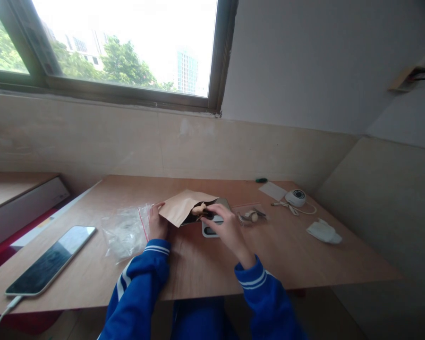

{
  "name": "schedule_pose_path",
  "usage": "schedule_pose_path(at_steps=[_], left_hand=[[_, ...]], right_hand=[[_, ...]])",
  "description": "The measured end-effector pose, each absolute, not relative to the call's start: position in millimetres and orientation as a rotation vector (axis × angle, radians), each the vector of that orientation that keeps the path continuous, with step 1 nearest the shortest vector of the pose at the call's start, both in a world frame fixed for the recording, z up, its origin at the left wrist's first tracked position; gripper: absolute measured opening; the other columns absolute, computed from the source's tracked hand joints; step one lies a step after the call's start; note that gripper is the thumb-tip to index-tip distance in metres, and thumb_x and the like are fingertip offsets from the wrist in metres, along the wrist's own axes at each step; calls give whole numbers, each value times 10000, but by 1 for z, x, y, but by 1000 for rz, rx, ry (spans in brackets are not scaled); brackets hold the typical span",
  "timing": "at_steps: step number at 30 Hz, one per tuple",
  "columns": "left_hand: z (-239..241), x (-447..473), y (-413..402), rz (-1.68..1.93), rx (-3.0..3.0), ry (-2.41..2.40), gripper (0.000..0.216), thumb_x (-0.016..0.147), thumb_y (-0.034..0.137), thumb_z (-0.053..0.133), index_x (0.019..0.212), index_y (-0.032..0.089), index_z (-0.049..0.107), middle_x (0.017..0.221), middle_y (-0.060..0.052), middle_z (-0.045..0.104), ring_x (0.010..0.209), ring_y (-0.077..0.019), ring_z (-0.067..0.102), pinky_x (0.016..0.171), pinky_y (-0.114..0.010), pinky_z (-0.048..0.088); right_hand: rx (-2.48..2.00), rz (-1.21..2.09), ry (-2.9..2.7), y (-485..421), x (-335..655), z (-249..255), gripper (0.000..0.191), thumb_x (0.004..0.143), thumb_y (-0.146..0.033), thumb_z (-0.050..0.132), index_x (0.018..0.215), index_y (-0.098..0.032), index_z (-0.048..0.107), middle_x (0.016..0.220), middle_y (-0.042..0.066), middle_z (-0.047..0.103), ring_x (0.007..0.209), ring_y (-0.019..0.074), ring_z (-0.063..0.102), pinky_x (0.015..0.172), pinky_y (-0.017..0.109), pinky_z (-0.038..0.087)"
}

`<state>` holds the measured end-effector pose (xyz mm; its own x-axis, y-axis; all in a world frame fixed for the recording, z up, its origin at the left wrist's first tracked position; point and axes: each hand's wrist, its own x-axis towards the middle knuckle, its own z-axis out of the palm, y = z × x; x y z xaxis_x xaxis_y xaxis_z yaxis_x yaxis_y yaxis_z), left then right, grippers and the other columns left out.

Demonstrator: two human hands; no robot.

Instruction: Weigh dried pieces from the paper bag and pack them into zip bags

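Note:
My left hand (157, 222) grips the left side of a brown paper bag (184, 203), which lies tilted with its mouth facing right. At that mouth, the thumb and fingers of my right hand (225, 224) pinch some tan dried pieces (199, 209); their exact kind is too small to tell. Under and behind the bag sits a small kitchen scale (211, 231), a white front edge and part of its plate showing. Just left of my left hand are crumpled clear plastic zip bags (124, 233) with a red seal strip. The bag's inside is mostly dark.
A phone (53, 259) on a charging cable lies at the left. To the right are a clear bag with small pieces (250, 216), a white dome camera (296, 197) with its cable, a white paper (272, 191), a crumpled tissue (324, 231) and a green object (261, 180).

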<state>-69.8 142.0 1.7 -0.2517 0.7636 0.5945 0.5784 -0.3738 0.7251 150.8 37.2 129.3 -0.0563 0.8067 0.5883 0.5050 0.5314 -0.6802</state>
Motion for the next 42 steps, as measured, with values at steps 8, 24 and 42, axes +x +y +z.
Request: schedule_pose_path(at_steps=[8, 24, 42], left_hand=[[-2, -71, 144, 1684, 1758, 1693, 421, 671, 125, 495, 1086, 193, 523, 1090, -87, 525, 1064, -258, 501, 937, -411, 425], [2, -71, 142, 1641, 1743, 1699, 401, 683, 148, 512, 1082, 190, 521, 1086, -95, 535, 1067, -271, 499, 940, -435, 422], [0, -71, 144, 1670, 1721, 1681, 413, 665, 121, 519, 1070, 206, 527, 1080, -84, 526, 1072, -263, 493, 944, -426, 418]], right_hand=[[-1211, 520, -1407, 48, 206, 93, 294, 752, -405, 673, 924, -167, 658, 935, 72, 676, 867, 210, 633, 784, 333, 514], [-1495, 132, -1746, 82, 210, 36, 304, 802, -260, 592, 1091, -170, 576, 1044, 103, 648, 956, 249, 603, 839, 407, 480], [-1460, 54, -1636, 74, 232, 5, 277, 857, -267, 452, 1037, -168, 638, 1231, 151, 541, 1198, 264, 480, 1002, 463, 391]])
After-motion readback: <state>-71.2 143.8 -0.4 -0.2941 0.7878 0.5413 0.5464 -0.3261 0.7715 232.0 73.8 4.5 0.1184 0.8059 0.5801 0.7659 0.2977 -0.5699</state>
